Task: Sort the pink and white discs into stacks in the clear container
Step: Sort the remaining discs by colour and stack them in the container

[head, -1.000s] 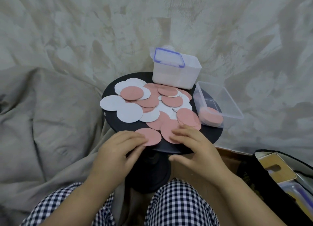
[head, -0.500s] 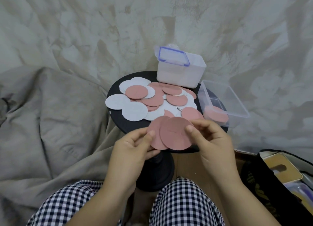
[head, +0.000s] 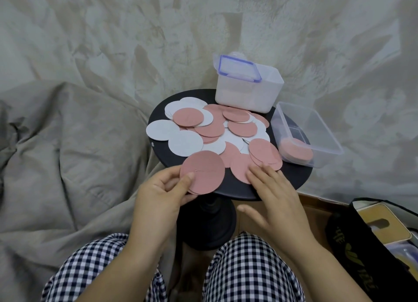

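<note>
home, likely bedroom | rumpled bedding [head: 67, 143] | small black pedestal table [head: 291, 184] | checked pyjama-like trousers [head: 248, 267]

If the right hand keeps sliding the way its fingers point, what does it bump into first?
Probably the loose pink paper discs lying on the round black table. The right hand points up and slightly left, and its fingertips already seem to touch the nearest disc, though contact is hard to judge.

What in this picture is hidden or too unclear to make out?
All from the head view:
- How many pink discs the left hand holds: only the top one shows fully.
- Discs buried in the pile: covered by others.
- What is in the white lidded box: frosted walls.
- Black bag: cut by the frame edge.
- Height of the stack in the clear container: blurred.
</note>
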A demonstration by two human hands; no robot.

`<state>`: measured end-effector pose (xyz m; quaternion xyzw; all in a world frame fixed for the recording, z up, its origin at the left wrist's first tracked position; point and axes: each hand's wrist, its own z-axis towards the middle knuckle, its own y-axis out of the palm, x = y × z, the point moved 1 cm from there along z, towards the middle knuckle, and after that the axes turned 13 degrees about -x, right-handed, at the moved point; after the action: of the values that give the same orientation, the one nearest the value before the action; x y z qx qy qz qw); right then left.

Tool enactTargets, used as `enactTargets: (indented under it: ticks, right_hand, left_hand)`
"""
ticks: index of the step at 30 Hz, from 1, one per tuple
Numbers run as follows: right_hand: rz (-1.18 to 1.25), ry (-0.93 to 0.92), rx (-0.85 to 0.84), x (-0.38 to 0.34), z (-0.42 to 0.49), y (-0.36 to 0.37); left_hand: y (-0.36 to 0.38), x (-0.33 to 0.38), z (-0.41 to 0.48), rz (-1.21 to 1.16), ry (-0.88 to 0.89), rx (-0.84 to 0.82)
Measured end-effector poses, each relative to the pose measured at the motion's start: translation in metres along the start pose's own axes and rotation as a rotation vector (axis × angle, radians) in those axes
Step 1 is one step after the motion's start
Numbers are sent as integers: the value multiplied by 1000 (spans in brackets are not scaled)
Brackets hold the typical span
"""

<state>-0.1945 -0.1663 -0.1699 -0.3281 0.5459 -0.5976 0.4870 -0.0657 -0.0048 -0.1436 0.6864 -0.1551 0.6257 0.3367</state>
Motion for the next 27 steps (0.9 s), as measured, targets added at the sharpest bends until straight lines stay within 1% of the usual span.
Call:
enactTargets:
  ticks: [1, 4, 6, 7, 10, 12, 14, 17, 21, 23, 25, 27]
  right_hand:
    - [22, -30, 29, 0, -2, 0]
    - [174, -102, 197, 1, -7, -1]
    - [295, -103, 241, -4, -10, -6]
    - [414, -60, 260, -8, -11, -12]
    - [901, 144, 305, -18, -8, -31]
    - [1089, 226, 292, -17, -4, -36]
    - [1215, 253, 258, -19, 2, -38]
    - [1266, 256, 248, -25, 10, -35]
    - [1289, 223, 243, -31, 17, -37]
    - [1297, 199, 231, -32, 20, -39]
    - [1304, 194, 265, -30, 21, -42]
    - [1257, 193, 321, -26, 20, -46]
  left_hand:
    - [-1, -1, 0, -10, -9, 2]
    - [-1, -4, 2, -83, -52, -8]
    - [-1, -5, 2, -92, -64, -12]
    - [-1, -5, 3, -91, -59, -9]
    - [-2, -4, 3, -82, -25, 9]
    - [1, -3, 2, -81, -17, -9]
    - [7, -1, 1, -97, -27, -72]
    - [17, 0, 1, -120, -44, -182]
    - [31, 4, 4, -68, -10, -305]
    - [39, 7, 7, -59, 15, -331]
    - [43, 7, 12, -27, 41, -336]
    - [45, 5, 16, 98, 97, -321]
